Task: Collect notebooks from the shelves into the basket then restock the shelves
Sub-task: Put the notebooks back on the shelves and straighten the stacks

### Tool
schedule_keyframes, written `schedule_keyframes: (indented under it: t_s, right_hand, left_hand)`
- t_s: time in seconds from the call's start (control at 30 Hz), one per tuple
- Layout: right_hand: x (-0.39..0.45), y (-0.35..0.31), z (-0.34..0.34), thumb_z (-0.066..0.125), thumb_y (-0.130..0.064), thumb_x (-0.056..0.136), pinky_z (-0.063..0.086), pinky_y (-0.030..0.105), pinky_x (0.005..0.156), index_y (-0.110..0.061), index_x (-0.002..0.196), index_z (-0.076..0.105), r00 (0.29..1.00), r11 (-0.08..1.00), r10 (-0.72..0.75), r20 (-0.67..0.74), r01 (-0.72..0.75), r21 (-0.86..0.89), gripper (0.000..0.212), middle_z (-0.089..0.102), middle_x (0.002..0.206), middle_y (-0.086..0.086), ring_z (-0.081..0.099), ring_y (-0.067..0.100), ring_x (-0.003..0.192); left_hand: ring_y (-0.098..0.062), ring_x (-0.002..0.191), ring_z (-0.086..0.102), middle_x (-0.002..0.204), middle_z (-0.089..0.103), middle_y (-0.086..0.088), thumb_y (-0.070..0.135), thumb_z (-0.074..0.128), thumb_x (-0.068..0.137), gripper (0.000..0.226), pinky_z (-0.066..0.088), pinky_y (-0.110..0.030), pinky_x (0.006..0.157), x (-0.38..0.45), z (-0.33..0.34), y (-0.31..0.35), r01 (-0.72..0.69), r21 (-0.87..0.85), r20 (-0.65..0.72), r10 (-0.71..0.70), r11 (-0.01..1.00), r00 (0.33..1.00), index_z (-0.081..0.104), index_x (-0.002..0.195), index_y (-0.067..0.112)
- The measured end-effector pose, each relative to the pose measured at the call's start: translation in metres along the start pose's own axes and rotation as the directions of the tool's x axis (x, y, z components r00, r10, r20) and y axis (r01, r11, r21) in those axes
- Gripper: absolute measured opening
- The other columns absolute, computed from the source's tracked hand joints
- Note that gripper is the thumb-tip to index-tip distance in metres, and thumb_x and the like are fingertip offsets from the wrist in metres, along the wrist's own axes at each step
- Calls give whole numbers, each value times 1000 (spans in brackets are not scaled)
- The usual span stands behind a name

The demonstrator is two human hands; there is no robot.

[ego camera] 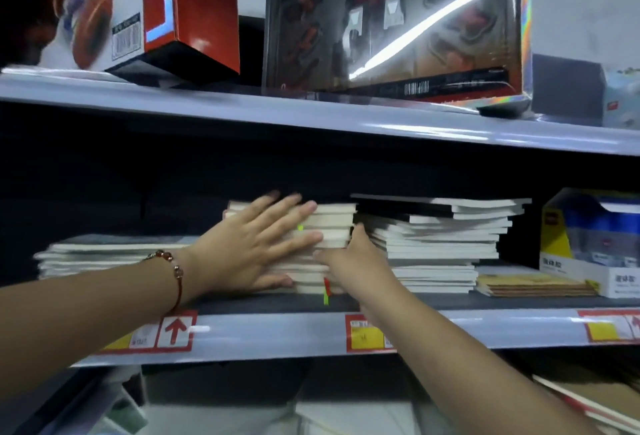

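Note:
A tall stack of cream-edged notebooks (334,226) stands in the middle of the shelf (277,330). My left hand (256,244), with a red bead bracelet at the wrist, lies flat against the front of that stack, fingers spread. My right hand (349,261) reaches to the stack's right side, thumb up along its edge and fingers hidden behind it. A lower pile of notebooks (104,256) lies to the left, and a taller, uneven pile of notebooks (446,244) lies to the right. No basket is in view.
Brown-covered notebooks (533,285) and a yellow-and-blue product box (588,244) sit at the shelf's right end. Large toy boxes (398,22) stand on the upper shelf. Price labels (367,332) line the shelf front. More goods lie on the shelf below.

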State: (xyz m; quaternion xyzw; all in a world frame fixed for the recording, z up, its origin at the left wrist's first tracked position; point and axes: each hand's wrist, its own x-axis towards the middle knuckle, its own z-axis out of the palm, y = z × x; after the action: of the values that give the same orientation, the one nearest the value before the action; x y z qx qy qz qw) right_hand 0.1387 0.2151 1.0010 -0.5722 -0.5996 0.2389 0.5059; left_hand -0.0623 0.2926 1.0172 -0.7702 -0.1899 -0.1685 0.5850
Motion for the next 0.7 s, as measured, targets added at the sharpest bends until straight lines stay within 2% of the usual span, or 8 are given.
schedule_keyframes:
  t_s: [0.07,0.13,0.23,0.3,0.4,0.47,0.57,0.7]
  right_hand:
    - [7,-1,6,66,-30,72,50,41,94,-30,151,25,998,993,69,3,-69,96,89,53,140,-1,54,23,119]
    - [5,-3,6,66,-26,75,49,37,91,-30,150,29,995,980,93,26,-96,176,83,51,142,-2,52,23,122]
    - [-7,-4,-1,67,-33,87,43,22,73,-29,156,12,997,954,75,31,-81,287,88,38,151,-6,48,16,121]
    - [-11,-7,-4,63,-47,89,41,25,84,-35,156,0,999,944,51,-18,-42,326,92,28,157,-6,46,18,129]
    - [-11,-11,0,53,-52,94,34,38,108,-40,154,-3,995,959,-23,-101,50,279,82,20,162,-4,35,23,141]
    - [-11,-11,6,48,-49,97,36,32,105,-37,155,-4,992,977,-77,-101,95,189,79,18,162,-5,29,21,144]
    - [-9,-6,12,50,-48,97,37,15,81,-35,155,-5,986,985,-133,-102,143,92,81,19,162,-7,29,17,143]
    - [-6,-5,12,54,-40,96,25,21,99,-31,155,-7,982,983,-148,-118,159,93,85,10,164,-8,23,15,146]
  left_hand:
    - [-35,147,18,161,15,-18,67,31,95,78,12,-50,119,0,4,-2,-20,-5,-8,20,1000,1000,17,156,21]
    - [-35,147,17,162,14,-18,66,31,94,79,11,-48,119,3,4,-2,-15,3,6,15,1000,1000,17,157,20]
    - [-37,147,16,161,12,-21,65,32,94,83,9,-48,119,7,0,2,-21,9,36,20,1000,999,12,157,14]
    - [-36,149,11,161,8,-20,61,30,97,83,8,-48,122,8,-2,3,-73,34,24,72,997,997,5,156,8]
    - [-30,151,4,161,9,-16,57,28,101,78,4,-46,123,8,-1,1,-150,43,-7,150,988,989,5,156,7]
    - [-29,151,5,160,17,-16,57,31,100,77,6,-46,123,8,2,-3,-165,17,-4,165,986,986,9,156,8]
    - [-29,150,13,161,18,-14,56,36,98,76,11,-46,122,10,5,-6,-157,-33,-13,157,987,988,18,155,10]
    - [-28,151,11,163,14,-12,57,36,97,78,11,-46,122,14,5,-3,-135,-81,25,137,988,990,13,156,10]
